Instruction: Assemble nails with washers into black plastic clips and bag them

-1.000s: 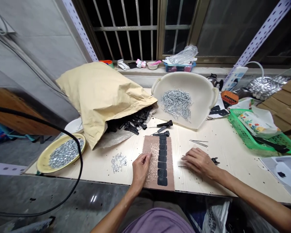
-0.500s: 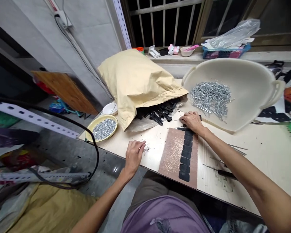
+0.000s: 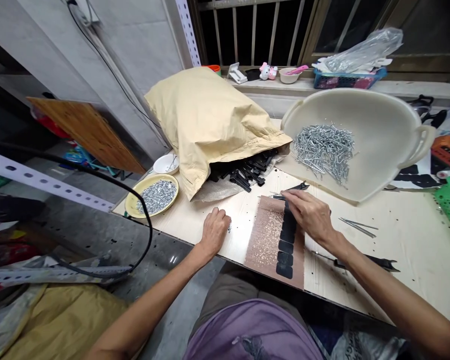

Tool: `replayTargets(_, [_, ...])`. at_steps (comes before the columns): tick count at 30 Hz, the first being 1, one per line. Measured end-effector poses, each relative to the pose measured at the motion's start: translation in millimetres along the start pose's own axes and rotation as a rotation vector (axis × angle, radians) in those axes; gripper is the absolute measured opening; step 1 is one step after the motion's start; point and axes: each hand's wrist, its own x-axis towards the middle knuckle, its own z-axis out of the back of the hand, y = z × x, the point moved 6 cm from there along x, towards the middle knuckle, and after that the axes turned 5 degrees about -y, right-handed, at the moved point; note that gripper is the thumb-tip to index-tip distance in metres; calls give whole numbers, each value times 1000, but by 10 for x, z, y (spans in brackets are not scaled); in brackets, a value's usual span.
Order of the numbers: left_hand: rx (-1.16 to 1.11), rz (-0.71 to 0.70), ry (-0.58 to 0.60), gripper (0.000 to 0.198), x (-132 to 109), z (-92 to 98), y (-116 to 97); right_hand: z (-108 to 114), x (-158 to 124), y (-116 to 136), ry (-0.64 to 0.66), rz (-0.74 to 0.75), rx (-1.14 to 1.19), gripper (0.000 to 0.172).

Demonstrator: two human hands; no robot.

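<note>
Forearms (image 3: 153,295) converge, left hand (image 3: 214,231) curled, right hand (image 3: 310,215) outstretched over black pieces (image 3: 285,247), grips unclear.

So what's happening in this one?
A person's left hand, curled, is at some small bits on the table; whether it holds any can't be seen. The right hand is over the far part of a row of black pieces on a brown board. Beyond, metal pins lie in a white bowl, beside a tan sack with black parts at its mouth.
</note>
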Motion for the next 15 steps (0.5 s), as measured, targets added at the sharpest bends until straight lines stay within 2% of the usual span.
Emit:
replayTargets(2, [-29, 16, -16, 23, 10, 21, -4, 19, -113, 141, 0, -22, 61, 32])
replayTargets(4, [-171, 95, -51, 19, 30, 70, 20, 13, -195, 277, 0, -42, 133, 31])
replayTargets(6, [-464, 263, -71, 14, 49, 103, 67, 7, -238, 415, 2, -64, 223, 30])
replayTargets(8, [-849, 493, -56, 18, 48, 78, 78, 8, -248, 550, 5, -84, 305, 28])
replayTargets(10, [-1198, 681, -34, 27, 41, 36, -13, 5, -243, 661, 13, -101, 347, 29])
replayTargets(11, [-1327, 732, -32, 30, 45, 29, -87, -1, -240, 704, 20, -103, 351, 30])
replayTargets(13, [-1487, 764, -48, 33, 65, 45, -240, -21, -242, 755, 35, -105, 333, 33])
replayTargets(15, [-1553, 764, -80, 32, 86, 75, -356, -35, -256, 765, 43, -106, 296, 35])
